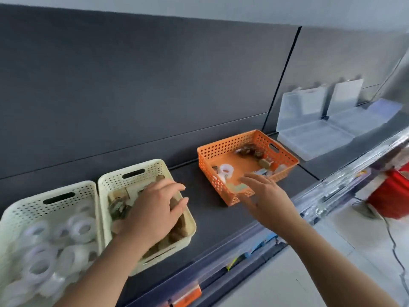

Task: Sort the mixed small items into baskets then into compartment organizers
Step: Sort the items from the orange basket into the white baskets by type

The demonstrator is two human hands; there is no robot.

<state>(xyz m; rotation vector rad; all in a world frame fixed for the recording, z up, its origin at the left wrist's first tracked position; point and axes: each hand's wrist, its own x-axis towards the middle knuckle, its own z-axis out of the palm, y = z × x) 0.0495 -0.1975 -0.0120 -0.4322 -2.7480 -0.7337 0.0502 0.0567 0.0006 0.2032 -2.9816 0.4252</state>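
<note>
An orange perforated basket [221,149] on the dark shelf holds mixed small items: a clear tape roll [226,169], brown blocks [264,163] and small packets. Two cream baskets stand to its left. The far-left one [26,209] is full of clear tape rolls [81,228]. The middle one [155,168] holds brown blocks and padlock-like metal pieces [117,207]. My left hand [152,211] is down inside the middle cream basket, fingers curled over the blocks; whether it grips one is hidden. My right hand [263,193] hovers open at the orange basket's near corner.
Two clear compartment organizers [314,138] with raised lids stand at the back right of the shelf. A clear price rail [243,247] runs along the shelf's front edge. On the floor to the right are a red bin [389,196] and a cable [396,251].
</note>
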